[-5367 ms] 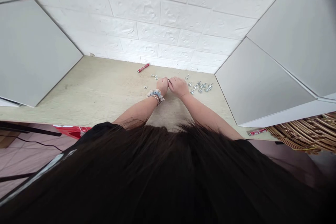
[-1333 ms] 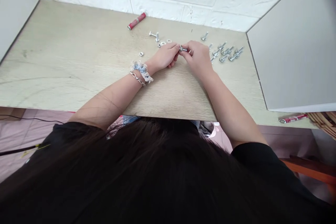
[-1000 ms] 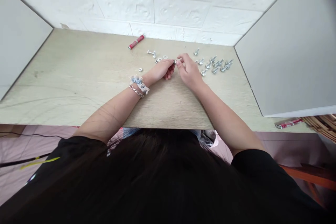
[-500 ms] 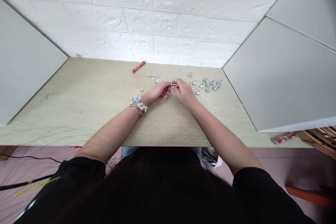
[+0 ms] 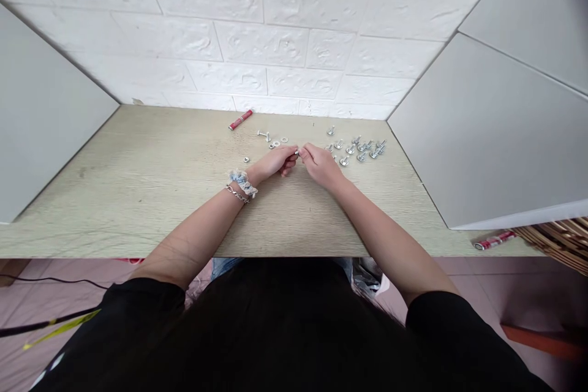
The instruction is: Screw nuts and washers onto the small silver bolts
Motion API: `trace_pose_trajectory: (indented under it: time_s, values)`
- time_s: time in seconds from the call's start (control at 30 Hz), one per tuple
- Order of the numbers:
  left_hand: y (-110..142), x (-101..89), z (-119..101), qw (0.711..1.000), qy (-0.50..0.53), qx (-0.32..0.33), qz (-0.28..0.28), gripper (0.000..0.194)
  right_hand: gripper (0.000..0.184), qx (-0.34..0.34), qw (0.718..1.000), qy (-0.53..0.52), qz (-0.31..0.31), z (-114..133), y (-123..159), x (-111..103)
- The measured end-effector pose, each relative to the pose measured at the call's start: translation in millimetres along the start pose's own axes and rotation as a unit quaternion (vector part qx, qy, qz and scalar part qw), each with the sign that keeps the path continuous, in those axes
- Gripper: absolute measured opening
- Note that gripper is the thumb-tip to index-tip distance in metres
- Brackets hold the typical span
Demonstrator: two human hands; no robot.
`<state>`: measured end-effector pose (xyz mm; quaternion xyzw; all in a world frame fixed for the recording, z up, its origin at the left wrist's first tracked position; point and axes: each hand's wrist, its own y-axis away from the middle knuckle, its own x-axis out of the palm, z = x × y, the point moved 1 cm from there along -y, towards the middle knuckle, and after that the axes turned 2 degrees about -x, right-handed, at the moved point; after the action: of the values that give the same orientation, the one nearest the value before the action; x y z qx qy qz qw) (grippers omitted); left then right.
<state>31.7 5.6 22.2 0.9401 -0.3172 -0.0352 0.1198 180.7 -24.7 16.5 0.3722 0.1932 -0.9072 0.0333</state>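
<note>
My left hand (image 5: 275, 161) and my right hand (image 5: 319, 164) meet over the wooden table (image 5: 138, 190), fingers pinched together on a small metal bolt (image 5: 296, 150) held between them. A scrunchie and a chain bracelet circle my left wrist. To the right of my hands lie several assembled bolts (image 5: 361, 148) in a loose group. To the left lie a single bolt (image 5: 263, 134), washers (image 5: 275, 144) and a lone nut (image 5: 247, 159).
A red tube (image 5: 241, 119) lies near the white brick wall at the back. White panels stand at the left and right sides of the table. Another red tube (image 5: 494, 241) lies at the front right by a wicker basket (image 5: 558, 239).
My head has tipped up, so the wall fills more of the view. Both hands stay together on the bolt, my fingers having closed further over it.
</note>
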Motion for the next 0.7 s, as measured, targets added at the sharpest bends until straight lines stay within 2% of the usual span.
trace_pose_trajectory:
  time_s: [0.13, 0.3, 0.37, 0.6, 0.7]
  values:
    - [-1.4, -0.5, -0.4, 1.0, 0.015, -0.004, -0.011, 0.035, 0.02, 0.009, 0.999, -0.015, -0.043, 2.4, -0.3, -6.7]
    - [-1.6, -2.4, -0.3, 1.0, 0.019, 0.003, -0.016, 0.036, 0.014, -0.063, 0.997, 0.001, -0.049, -0.7, -3.0, -4.8]
    - [-1.8, -3.0, 0.1, 1.0, 0.02, 0.005, -0.014, 0.035, 0.012, -0.07, 0.996, 0.001, -0.048, -1.8, -3.6, -2.8]
    - [-2.8, -2.2, 0.7, 1.0, 0.012, -0.008, -0.006, 0.035, 0.014, -0.037, 0.999, -0.014, -0.035, 0.1, -2.2, -0.6]
    - [-2.0, -1.1, -0.1, 1.0, 0.004, -0.009, -0.006, 0.034, 0.023, -0.038, 0.998, -0.011, -0.038, 1.8, -1.5, -1.1]
